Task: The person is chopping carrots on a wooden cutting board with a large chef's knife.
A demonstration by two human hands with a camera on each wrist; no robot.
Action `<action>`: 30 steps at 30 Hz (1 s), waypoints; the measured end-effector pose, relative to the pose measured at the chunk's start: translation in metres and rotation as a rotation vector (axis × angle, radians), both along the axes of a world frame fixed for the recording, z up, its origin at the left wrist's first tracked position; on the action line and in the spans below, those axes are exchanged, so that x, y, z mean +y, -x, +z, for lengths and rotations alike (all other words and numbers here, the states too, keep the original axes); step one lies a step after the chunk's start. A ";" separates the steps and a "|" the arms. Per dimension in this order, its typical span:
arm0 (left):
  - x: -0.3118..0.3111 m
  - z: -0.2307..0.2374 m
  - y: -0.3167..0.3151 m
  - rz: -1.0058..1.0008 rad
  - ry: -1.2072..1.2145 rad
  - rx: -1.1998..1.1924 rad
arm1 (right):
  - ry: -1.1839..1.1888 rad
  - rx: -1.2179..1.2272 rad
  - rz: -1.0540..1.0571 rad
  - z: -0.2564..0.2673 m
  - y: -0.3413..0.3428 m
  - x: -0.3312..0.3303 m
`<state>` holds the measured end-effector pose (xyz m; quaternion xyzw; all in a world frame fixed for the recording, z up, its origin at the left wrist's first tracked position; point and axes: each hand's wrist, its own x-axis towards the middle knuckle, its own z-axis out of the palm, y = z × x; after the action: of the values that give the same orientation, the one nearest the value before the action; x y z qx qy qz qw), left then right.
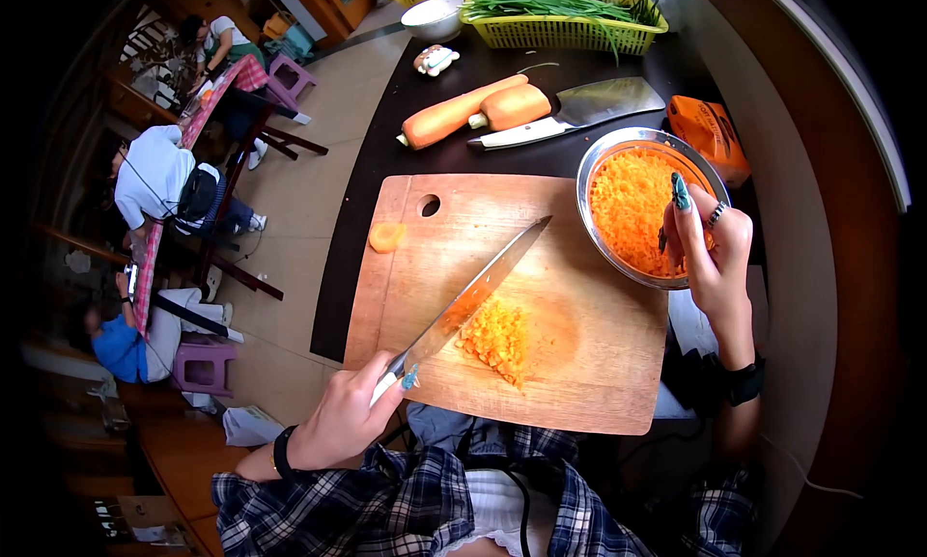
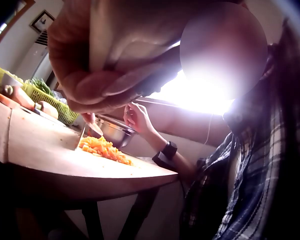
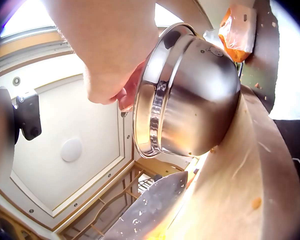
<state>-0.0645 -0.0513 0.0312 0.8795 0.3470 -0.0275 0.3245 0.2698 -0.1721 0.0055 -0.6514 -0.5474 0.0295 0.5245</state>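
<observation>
My left hand [image 1: 340, 412] grips the pale handle of a kitchen knife [image 1: 454, 316], its blade slanting across the wooden cutting board [image 1: 599, 364]. Right beside the blade lies a small pile of diced carrot [image 1: 497, 340]. My right hand [image 1: 716, 253] is over the steel bowl [image 3: 200, 95], fingers bent down toward the finely chopped carrot [image 1: 623, 200] inside. I cannot tell whether those fingers pinch any carrot bits. A ring and long decorated nails show on this hand. One carrot slice [image 1: 387, 236] lies near the board's hole.
Beyond the board lie a whole carrot [image 1: 449, 118], a cut carrot [image 1: 515, 107] and a cleaver [image 1: 608, 101]. Farther back stand a yellow basket of green stalks [image 1: 570, 36] and a white bowl [image 1: 434, 18]. An orange packet [image 1: 710, 132] sits by the wall. Several people work at left.
</observation>
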 end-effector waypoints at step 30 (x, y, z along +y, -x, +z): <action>0.000 -0.003 0.007 0.040 0.133 -0.014 | 0.031 0.153 -0.017 -0.003 0.004 0.002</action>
<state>-0.0711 -0.0510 0.0280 0.8491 0.3598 -0.0376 0.3850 0.2659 -0.1696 0.0029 -0.6598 -0.4998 0.0831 0.5549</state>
